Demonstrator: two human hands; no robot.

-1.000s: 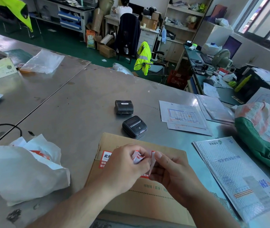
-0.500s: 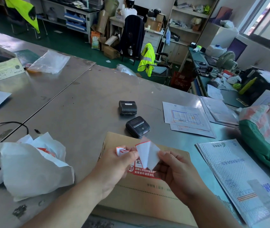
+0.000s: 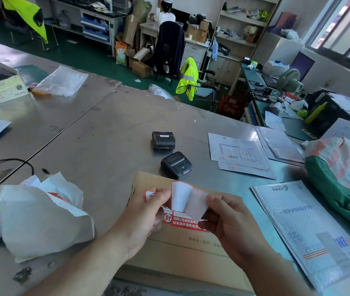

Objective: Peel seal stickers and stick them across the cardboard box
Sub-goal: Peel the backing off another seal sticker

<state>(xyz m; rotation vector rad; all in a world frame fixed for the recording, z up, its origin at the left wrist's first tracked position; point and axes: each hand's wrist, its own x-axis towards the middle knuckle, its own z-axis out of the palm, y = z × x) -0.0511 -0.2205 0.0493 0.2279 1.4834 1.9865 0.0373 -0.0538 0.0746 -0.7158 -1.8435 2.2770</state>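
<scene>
Clearly, at lower centre my left hand (image 3: 146, 212) pinches the sticker (image 3: 180, 196), half off its backing (image 3: 198, 205), which my right hand (image 3: 229, 221) pinches, both above the box (image 3: 191, 255). I judge the sticker featherlight, floppy and tacky: hold it by the edges only.

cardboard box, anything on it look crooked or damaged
Nothing clearly wrong. The red seal sticker on the cardboard box lies flat, its ends hidden by the left hand and right hand, which pinch a half-peeled sticker. The box's far left edge looks slightly ragged.
</scene>
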